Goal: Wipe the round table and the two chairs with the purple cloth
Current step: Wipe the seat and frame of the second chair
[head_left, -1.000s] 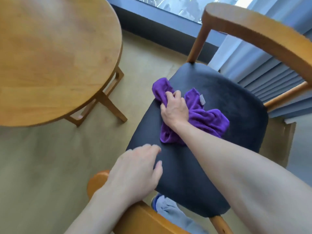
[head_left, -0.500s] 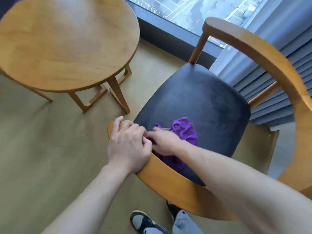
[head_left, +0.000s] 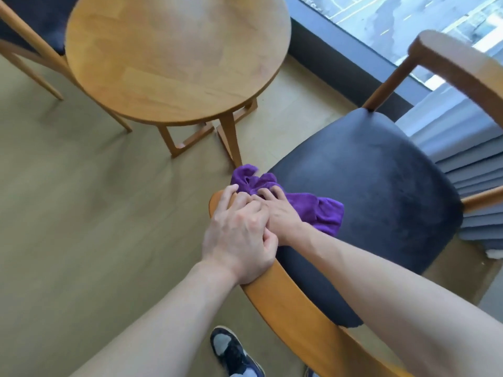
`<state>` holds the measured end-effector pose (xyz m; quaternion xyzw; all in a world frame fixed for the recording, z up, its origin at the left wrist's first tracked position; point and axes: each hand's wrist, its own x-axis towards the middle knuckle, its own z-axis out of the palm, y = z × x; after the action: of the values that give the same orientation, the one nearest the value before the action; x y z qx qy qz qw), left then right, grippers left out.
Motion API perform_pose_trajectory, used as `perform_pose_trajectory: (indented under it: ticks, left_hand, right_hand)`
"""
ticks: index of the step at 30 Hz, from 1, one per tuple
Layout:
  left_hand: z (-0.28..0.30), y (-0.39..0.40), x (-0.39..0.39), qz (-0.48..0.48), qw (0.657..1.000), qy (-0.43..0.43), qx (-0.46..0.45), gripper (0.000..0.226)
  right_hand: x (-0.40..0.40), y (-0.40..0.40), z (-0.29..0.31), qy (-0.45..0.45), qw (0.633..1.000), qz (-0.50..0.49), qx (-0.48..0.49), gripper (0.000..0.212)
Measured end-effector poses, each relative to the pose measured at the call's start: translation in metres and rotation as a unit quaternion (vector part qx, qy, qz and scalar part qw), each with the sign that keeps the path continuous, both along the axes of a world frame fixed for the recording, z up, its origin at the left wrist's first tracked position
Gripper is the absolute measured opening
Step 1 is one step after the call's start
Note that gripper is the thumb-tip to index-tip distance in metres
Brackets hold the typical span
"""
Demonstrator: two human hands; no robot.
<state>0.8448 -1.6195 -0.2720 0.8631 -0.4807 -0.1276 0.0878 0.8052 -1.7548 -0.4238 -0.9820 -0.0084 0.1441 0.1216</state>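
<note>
The purple cloth lies crumpled on the front left corner of the near chair's dark seat. My right hand presses down on the cloth with its fingers spread over it. My left hand grips the end of the chair's curved wooden armrest, right beside the right hand and partly over it. The round wooden table stands to the upper left, bare. A second chair with a dark seat shows at the top left, mostly cut off by the frame.
A window with a dark sill runs along the far side. Grey pleated curtains hang behind the near chair. My shoe stands on the beige floor below the armrest.
My right hand has pulled the cloth from the seat's middle to its front left corner. My left hand moved off the seat onto the armrest end and closed on it. The view swung left.
</note>
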Motion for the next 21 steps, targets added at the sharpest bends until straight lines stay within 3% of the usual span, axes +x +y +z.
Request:
perform_pose_trajectory:
  ticks: [5, 7, 11, 14, 17, 19, 21]
  left_hand:
    - [-0.004, 0.001, 0.000, -0.004, 1.000, -0.019, -0.012, 0.028]
    - [-0.005, 0.001, 0.001, 0.000, 1.000, -0.022, -0.002, 0.027]
    - [-0.004, -0.002, -0.002, -0.004, 0.999, -0.041, 0.030, 0.025]
    - [-0.003, -0.001, -0.003, -0.003, 0.998, -0.053, 0.044, 0.026]
    - [-0.004, -0.001, -0.002, -0.005, 0.997, -0.056, 0.051, 0.027]
    - [-0.005, 0.000, -0.002, -0.007, 0.996, -0.060, 0.059, 0.025]
    - [-0.007, 0.001, -0.002, -0.008, 0.996, -0.066, 0.058, 0.025]
  right_hand:
    - [0.032, -0.017, -0.009, 0.077, 0.997, 0.008, 0.018, 0.089]
    - [0.044, -0.018, -0.009, 0.070, 0.997, 0.009, 0.022, 0.082]
    - [0.059, -0.046, -0.014, 0.000, 1.000, 0.018, -0.001, 0.043]
    - [0.060, -0.101, -0.015, -0.011, 0.997, -0.071, -0.032, 0.043]
    - [0.051, -0.149, -0.018, -0.032, 0.972, -0.225, -0.064, 0.041]
    - [0.054, -0.144, -0.019, -0.036, 0.945, -0.322, -0.039, 0.038]
    - [0.061, -0.113, -0.017, -0.023, 0.933, -0.358, -0.001, 0.039]
